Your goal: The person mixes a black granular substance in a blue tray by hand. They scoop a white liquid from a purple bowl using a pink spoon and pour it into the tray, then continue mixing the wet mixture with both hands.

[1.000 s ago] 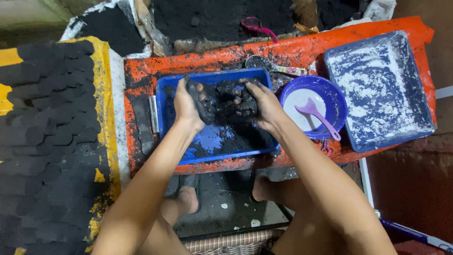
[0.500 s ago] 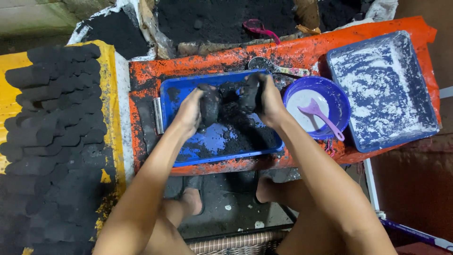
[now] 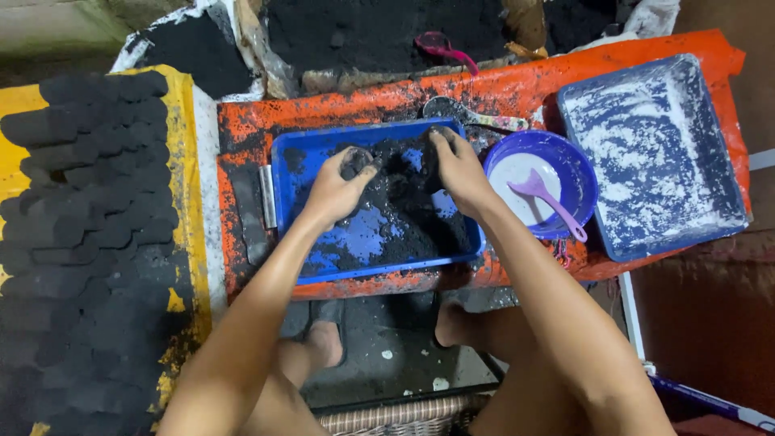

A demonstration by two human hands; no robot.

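Left hand (image 3: 335, 192) fingers curled, pinching a clump (image 3: 355, 162) of damp, crumbly black mix (image 3: 412, 214). Right hand (image 3: 456, 165) fingers together, pressed into the mix, heaped in a rectangular blue plastic tray (image 3: 284, 173). Round bowl (image 3: 575, 173) beside.

close head view, straight down

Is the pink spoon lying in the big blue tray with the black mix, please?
No, the pink spoon rests in the round purple bowl beside it.
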